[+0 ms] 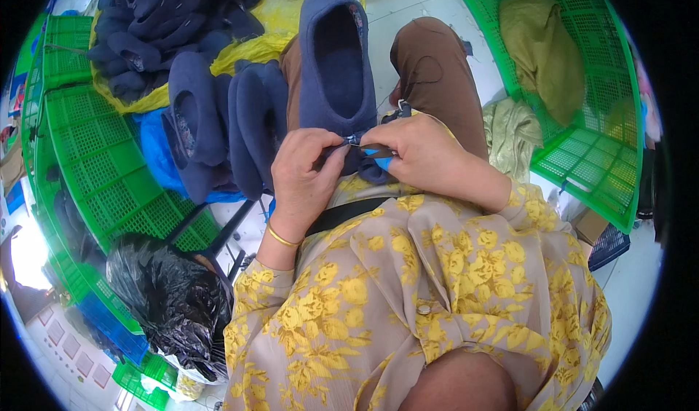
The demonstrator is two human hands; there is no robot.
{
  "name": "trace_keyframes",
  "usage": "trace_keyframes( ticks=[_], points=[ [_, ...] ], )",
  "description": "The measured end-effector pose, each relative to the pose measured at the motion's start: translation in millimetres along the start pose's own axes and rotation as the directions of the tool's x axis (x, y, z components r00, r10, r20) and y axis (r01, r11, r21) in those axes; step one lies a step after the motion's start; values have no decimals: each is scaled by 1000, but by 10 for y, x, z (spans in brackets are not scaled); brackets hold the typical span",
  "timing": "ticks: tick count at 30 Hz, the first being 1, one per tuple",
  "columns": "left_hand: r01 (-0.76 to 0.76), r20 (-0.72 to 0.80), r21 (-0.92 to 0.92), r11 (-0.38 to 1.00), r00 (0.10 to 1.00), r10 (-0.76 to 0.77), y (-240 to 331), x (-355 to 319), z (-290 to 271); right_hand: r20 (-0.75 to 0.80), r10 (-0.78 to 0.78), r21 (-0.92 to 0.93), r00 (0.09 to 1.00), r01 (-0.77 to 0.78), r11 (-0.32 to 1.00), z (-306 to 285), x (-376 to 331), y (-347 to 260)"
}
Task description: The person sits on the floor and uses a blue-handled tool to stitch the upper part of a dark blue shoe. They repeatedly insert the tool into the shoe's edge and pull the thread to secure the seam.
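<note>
A navy felt slipper (309, 54) rests over my lap, its toe pointing away and its opening facing up. A patterned lining shows along its inner right edge. At the heel, my left hand (304, 165) is closed, thumb and fingertips pinching the fabric edge. Right beside it, my right hand (426, 149) is closed around a small dark tool with a bright blue part (378, 157), whose kind I cannot make out. Between the fingertips of both hands lies a small shiny dark-blue bit (352, 139). Loose dark thread hangs over my right knee.
To my left, several navy slippers (191, 120) lie on blue plastic. Beyond them a yellow sack (273, 18) holds a heap of more. Green plastic crates (95, 156) stand on the left; another green crate (582, 160) on the right holds tan cloth. A black plastic bag (164, 287) sits by my left elbow.
</note>
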State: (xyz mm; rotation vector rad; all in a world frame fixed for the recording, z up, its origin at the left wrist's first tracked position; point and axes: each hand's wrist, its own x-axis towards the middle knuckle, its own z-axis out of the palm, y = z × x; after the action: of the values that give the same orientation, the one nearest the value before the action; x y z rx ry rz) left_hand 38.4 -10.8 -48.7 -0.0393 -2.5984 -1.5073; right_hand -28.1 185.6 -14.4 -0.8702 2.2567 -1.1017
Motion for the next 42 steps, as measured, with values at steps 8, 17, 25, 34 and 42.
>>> trace_keyframes(
  ticks=[8, 17, 25, 34, 42],
  points=[
    [-1, 3, 12, 1000, 1000, 1, -6, 5, 8, 1, 45, -42, 999, -44, 998, 12, 7, -40],
    [-10, 31, 46, 999, 999, 8, -13, 17, 2, -7, 51, -113, 999, -52, 992, 146, 103, 39],
    [-16, -26, 58, 998, 1000, 18, -7, -57, 2, -72, 111, -71, 991, -116, 991, 206, 56, 59],
    [-115, -38, 99, 988, 992, 120, -71, -117, 31, -59, 108, -93, 992, -113, 989, 314, 46, 120],
    [-148, -36, 133, 980, 987, 154, -69, -121, 46, -109, 106, -27, 988, -109, 994, 405, 75, 170]
  ],
)
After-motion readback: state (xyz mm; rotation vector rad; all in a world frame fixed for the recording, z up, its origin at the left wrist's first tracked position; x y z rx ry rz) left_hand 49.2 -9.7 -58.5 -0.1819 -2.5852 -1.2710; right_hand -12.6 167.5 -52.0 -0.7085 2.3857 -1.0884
